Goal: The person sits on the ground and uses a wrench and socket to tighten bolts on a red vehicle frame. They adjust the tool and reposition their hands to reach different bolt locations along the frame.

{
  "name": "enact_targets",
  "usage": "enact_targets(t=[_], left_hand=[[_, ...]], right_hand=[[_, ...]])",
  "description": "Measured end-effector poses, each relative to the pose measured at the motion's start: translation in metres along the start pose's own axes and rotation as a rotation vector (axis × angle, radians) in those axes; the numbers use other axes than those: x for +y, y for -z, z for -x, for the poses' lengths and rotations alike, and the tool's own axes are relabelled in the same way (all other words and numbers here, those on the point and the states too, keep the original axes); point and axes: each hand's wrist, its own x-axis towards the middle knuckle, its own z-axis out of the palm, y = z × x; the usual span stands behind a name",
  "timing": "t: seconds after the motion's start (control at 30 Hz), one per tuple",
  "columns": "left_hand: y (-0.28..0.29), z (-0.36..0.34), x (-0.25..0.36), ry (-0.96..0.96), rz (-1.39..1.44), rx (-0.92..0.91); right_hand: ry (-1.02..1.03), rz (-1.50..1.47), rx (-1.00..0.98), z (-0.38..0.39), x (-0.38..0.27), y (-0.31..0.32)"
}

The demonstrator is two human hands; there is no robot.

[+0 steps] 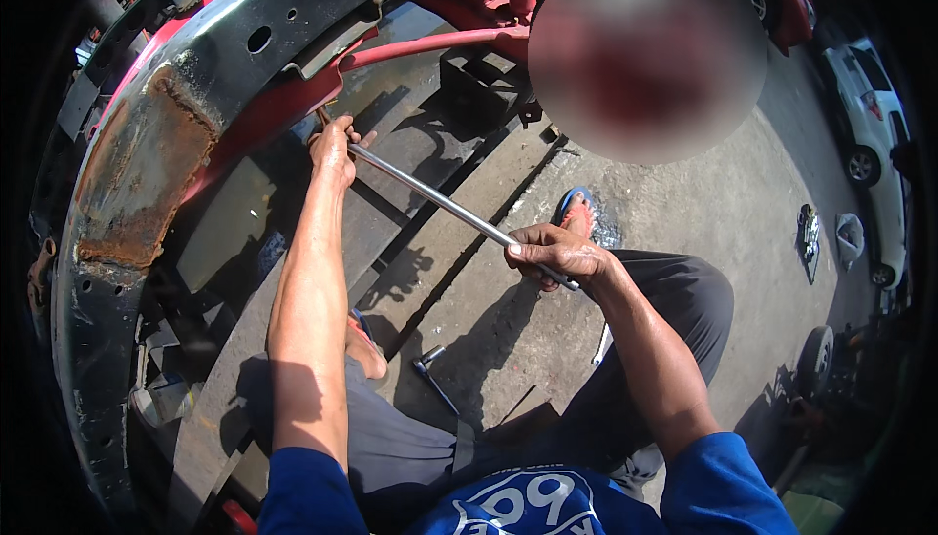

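Note:
My right hand (559,254) is wrapped round the lower end of a long, shiny metal bar (430,193). The bar slants up and leftward to my left hand (334,149), whose fingers close about its far end. That end sits just below a red metal suspension part (293,100) beneath a dark vehicle frame rail (259,39). My left fingers and palm hide what the bar's tip meets. From the same area, a red tubular bar (430,43) runs off to the right.
A socket wrench (435,379) lies on the ground between my feet. Beside my right leg is a shiny tool (602,344). A rusty patch (147,173) covers part of the rail. Parked cars and a loose wheel (815,361) stand at right; a blurred circle hides the upper right.

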Motion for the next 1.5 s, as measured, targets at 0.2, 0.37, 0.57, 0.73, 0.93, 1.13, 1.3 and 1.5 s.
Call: enact_targets(t=[0.2,0.37,0.57,0.73,0.93,1.13,1.3,1.5], left_hand=[[0.002,0.001,0.004,0.065,-0.092,-0.058],[0.016,0.002,0.017,0.06,-0.422,-0.131],[0.027,0.003,0.039,-0.087,-0.966,-0.105],[0.021,0.005,0.031,-0.41,-0.994,-0.065],[0.021,0.01,0.009,-0.408,-0.968,-0.025],[0.009,0.019,0.01,-0.429,-0.752,-0.003],[0.002,0.023,0.007,-0.408,-0.823,0.07],[0.005,0.022,-0.005,-0.456,-0.809,0.089]], right_hand=[[0.053,-0.575,-0.211,-0.007,0.062,-0.05],[-0.203,-0.822,-0.096,-0.023,0.03,-0.189],[-0.138,-0.755,0.015,-0.135,0.048,-0.352],[-0.17,-0.517,-0.001,-0.091,0.057,-0.268],[0.065,0.071,0.256,-0.034,0.056,-0.17],[0.078,0.518,0.295,0.0,0.057,-0.043],[0.195,0.842,0.402,-0.003,0.024,0.022],[0.217,0.925,0.423,-0.01,0.026,0.045]])
